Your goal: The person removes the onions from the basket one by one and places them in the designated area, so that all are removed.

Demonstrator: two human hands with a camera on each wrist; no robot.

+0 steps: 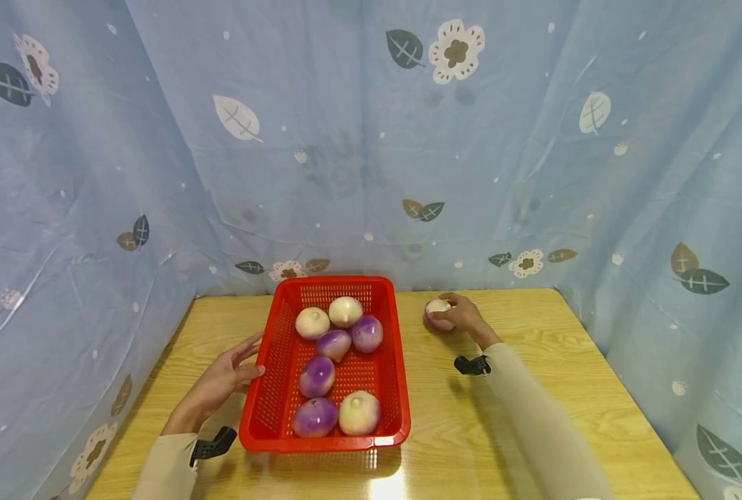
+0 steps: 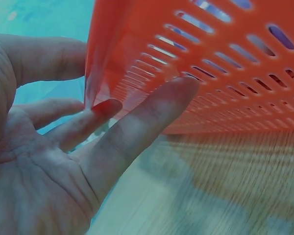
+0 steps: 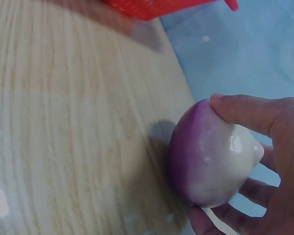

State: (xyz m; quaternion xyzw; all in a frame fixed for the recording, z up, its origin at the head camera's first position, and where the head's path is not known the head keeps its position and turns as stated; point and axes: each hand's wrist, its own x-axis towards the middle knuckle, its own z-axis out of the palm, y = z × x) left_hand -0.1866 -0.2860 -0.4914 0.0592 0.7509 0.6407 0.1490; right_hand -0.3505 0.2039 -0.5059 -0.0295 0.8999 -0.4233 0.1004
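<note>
Clamped on a turnip (image 3: pixel 210 152) with the right hand (image 1: pixel 469 321), thumb on one flank and curled fingers opposite. Points its pale nubbed end back into the palm and its purple end away, down toward the counter (image 1: pixel 433 413). Runs outward from the palm along that nub-to-purple axis; looks barely longer one way than across. Sits at or just above the counter, near the far edge; can't tell if touching. Left of the right hand, across a bare stretch of light, glossy wood grain, get to the red slotted basket (image 1: pixel 324 444). Contains seven more turnips (image 1: pixel 317 377), some showing purple, some pale. Touching its outer wall with the left hand (image 1: pixel 221 378), fingers spread and mostly straight. Screened beyond both hands and along either side by a pale blue curtain (image 1: pixel 358 167), printed with leaves and flowers. Back to the gripped one: smooth, shiny, rounded; deep purple at one end, blending to creamy white at the other, with a small bright highlight on the pale part.
</note>
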